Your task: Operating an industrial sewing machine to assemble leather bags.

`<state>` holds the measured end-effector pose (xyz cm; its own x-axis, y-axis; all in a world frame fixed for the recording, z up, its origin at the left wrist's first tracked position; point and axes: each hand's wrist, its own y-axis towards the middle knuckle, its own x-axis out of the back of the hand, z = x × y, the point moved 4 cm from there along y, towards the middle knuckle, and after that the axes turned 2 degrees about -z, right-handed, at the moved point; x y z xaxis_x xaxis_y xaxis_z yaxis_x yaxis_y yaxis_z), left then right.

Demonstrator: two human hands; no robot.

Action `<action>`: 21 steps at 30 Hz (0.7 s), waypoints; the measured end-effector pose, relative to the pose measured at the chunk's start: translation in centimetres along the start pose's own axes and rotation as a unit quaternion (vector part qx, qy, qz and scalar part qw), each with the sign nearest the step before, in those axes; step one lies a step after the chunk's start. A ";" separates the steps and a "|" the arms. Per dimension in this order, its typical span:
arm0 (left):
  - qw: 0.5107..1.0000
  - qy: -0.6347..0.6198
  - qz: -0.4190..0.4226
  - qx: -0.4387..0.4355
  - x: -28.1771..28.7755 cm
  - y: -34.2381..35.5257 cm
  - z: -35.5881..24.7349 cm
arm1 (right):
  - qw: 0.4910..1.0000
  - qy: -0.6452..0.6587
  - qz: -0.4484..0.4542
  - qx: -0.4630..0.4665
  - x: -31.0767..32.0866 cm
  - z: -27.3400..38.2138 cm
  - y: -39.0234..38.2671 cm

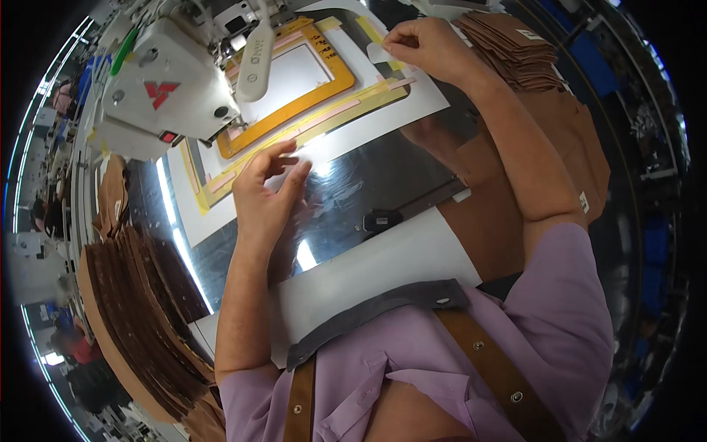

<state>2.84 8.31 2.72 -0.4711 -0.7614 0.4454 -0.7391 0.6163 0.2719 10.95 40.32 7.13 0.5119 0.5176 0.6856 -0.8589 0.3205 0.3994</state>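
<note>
My right hand (431,50) reaches to the far right, thumb and fingers pinched at the edge of a small white rounded piece (378,54). That piece lies over the taped corner of a flat template (298,132), which has yellow and pink tape strips and rests on a white sheet (416,99). My left hand (265,191) hovers near the template's front edge, thumb and fingers curved apart with nothing between them. On the template sits an orange frame (294,109) around a white area, partly hidden by the white sewing machine head (166,92).
Brown leather-like pieces are stacked at the far right (508,51) and left (140,317), with larger brown sheets (493,214) at right. A small black object (382,219) lies on the shiny metal table (353,188). A pale sheet (368,280) covers its near edge.
</note>
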 end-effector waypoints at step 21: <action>0.910 0.405 -0.065 -0.063 6.1 -0.5 3.5 | 0.950 -0.134 0.120 0.254 -11.8 8.4 -7.1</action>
<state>-1.36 2.70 2.28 0.1637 -0.4633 0.8710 -0.6785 0.5880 0.4403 10.87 25.28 1.33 0.3369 0.2858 0.8971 -0.8808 -0.2411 0.4075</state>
